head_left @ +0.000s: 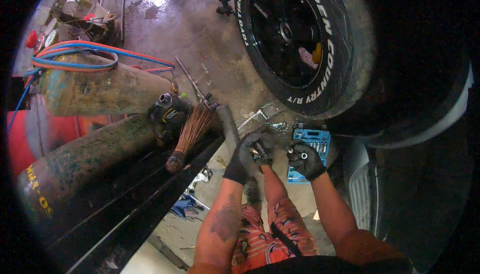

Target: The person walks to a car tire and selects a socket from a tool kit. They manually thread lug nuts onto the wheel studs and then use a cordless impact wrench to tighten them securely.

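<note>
Both of my hands wear black gloves and are held out in front of me, a little apart. My left hand (255,150) is closed, fingers curled inward around small parts that I cannot make out. My right hand (311,163) is closed too, gripping a small round metal piece (304,156) with a hole in its middle, perhaps a socket. Another shiny bit shows at its fingertips. Below and behind the right hand, a blue tool case (320,135) lies open on the floor, with metal sockets in its slots.
A large wheel with a black rim (272,56) stands ahead to the right. To the left lie two gas cylinders (100,91), red and blue hoses (75,54), a dark bottle (172,114) and a stick broom (192,131). A cordless power tool (223,2) is on the wet floor.
</note>
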The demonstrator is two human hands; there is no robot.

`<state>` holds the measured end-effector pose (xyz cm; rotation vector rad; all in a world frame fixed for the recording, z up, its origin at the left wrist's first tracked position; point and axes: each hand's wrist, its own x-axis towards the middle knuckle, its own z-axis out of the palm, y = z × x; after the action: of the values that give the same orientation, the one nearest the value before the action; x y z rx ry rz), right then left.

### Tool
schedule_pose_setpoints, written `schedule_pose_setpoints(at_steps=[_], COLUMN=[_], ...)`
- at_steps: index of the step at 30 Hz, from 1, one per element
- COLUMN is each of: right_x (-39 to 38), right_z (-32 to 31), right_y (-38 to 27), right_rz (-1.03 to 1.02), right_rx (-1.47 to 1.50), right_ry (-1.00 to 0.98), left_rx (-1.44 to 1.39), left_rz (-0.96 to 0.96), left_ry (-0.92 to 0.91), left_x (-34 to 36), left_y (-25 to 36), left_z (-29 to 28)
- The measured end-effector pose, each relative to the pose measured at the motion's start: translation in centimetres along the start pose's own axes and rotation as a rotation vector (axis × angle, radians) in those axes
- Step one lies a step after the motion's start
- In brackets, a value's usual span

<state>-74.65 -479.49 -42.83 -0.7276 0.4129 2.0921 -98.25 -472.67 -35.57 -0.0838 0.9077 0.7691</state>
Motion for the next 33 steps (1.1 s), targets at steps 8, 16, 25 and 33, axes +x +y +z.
schedule_pose_setpoints(at_steps=[8, 16, 25, 33], right_x=[1.9, 4.3, 11.4, 25.7], right_z=[5.6, 13.9, 23.7, 37.7], right_y=[-8.7, -10.5, -8.9, -7.8], right_rz=[-0.166, 0.051, -0.008, 0.156], right_rx=[-1.347, -0.772, -0.228, -0.416], right_ry=[0.02, -0.116, -0.042, -0.172], left_rx=[0.015, -0.266, -0.634, -0.618], left_rz=[0.136, 0.167, 0.359, 0.194], left_ry=[0.047, -0.058, 0.12, 0.454], left_x=[2.8, 2.5, 4.4, 4.7], left_y=[8.4, 14.2, 19.3, 19.6], left_z=[-0.8, 2.2, 2.2, -6.9])
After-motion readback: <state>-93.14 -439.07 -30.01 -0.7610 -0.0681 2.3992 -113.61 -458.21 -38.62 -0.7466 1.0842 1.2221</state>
